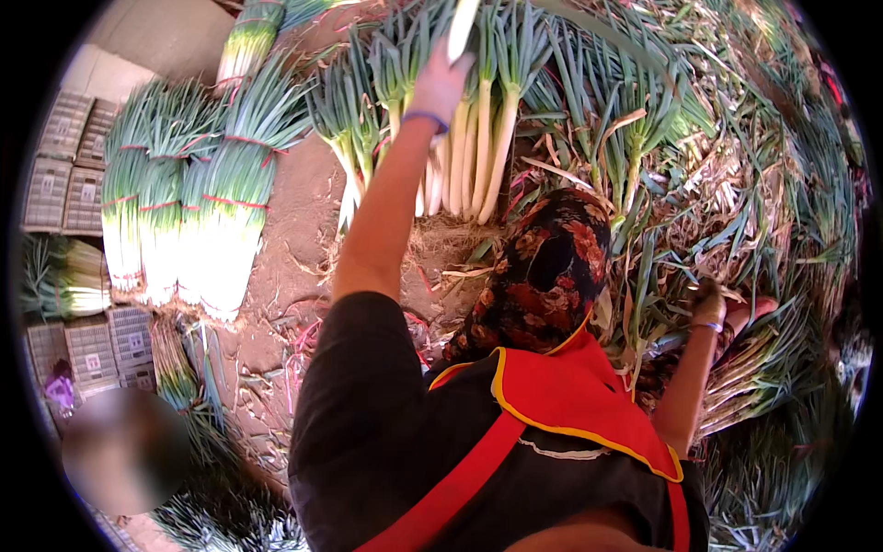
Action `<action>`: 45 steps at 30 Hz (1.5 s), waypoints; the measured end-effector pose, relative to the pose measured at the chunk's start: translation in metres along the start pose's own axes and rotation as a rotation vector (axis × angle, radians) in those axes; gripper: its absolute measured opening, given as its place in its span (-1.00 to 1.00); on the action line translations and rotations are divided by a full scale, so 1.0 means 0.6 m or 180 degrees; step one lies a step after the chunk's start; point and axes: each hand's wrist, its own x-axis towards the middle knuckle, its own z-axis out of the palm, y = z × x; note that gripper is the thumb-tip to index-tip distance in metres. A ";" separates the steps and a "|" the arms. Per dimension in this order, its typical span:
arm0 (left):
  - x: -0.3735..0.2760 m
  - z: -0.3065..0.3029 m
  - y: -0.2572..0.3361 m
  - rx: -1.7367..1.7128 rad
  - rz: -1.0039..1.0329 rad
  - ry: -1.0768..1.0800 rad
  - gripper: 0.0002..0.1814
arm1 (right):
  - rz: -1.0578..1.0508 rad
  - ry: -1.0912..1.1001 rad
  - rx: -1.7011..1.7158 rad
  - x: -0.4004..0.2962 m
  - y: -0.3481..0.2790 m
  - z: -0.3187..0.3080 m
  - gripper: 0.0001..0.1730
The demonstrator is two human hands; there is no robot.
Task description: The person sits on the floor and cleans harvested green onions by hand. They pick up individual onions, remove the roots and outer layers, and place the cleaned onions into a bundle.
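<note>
My left hand (439, 81), in a pale glove with a blue band at the wrist, reaches to the top middle, closed around the white stem of a Welsh onion (462, 29). Below and beside it, peeled Welsh onions (481, 145) lie side by side, white stems towards me and green leaves pointing away. My right hand (708, 307), in a soiled glove, is at the right among dry, loose leaves; its fingers are too unclear to tell whether it holds anything. Close beneath it lies a sheaf of unpeeled onions (748, 376) with brownish stems.
Tied onion bundles (238, 172) with red bands lie at the left, near stacked plastic crates (90, 345). Stripped leaves (731, 159) pile up at the right. Red twine (303, 338) litters the earthen floor. My floral-covered knee (545, 276) juts into the middle. A person in purple (61, 390) is far left.
</note>
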 end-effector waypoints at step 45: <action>0.352 0.291 -0.217 0.2286 0.0127 -0.1058 -0.12 | -0.0792 -0.0121 -0.4212 0.245 0.210 0.348 -0.52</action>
